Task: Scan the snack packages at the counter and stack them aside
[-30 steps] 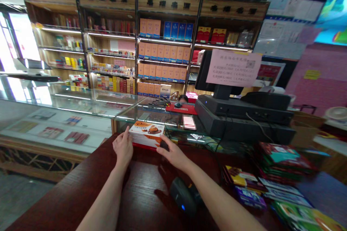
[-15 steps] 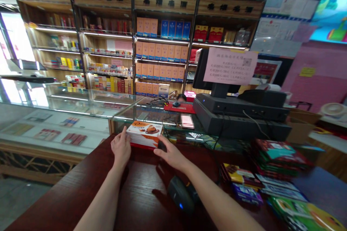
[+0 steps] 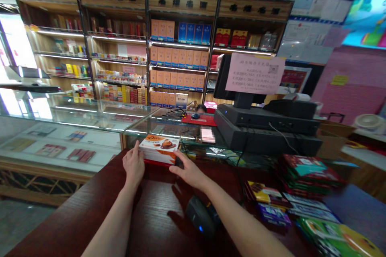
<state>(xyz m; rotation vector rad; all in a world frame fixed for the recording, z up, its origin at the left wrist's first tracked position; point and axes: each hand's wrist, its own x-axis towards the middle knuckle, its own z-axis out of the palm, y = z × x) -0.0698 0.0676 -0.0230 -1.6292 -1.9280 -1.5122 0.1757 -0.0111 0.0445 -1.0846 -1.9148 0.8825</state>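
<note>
A white and orange Dove chocolate box (image 3: 159,149) rests flat at the far edge of the dark red wooden counter (image 3: 157,200). My left hand (image 3: 133,165) presses against its left side, index finger raised along the corner and the other fingers curled. Against the right front corner lies my right hand (image 3: 188,168), its index finger on the box and its thumb stretched out below. Between them the two hands hold the box. A black barcode scanner (image 3: 200,216) with a blue light lies under my right forearm.
Chocolate bars (image 3: 268,194), a green snack packet (image 3: 337,235) and a stack of dark red packets (image 3: 310,174) lie to the right. Behind the counter are a glass display case (image 3: 90,112) and a cash register (image 3: 265,124). Shelves of boxes (image 3: 177,58) line the back wall.
The view has shifted very slightly. Both hands keep their places on the chocolate box, and the box stays on the counter.
</note>
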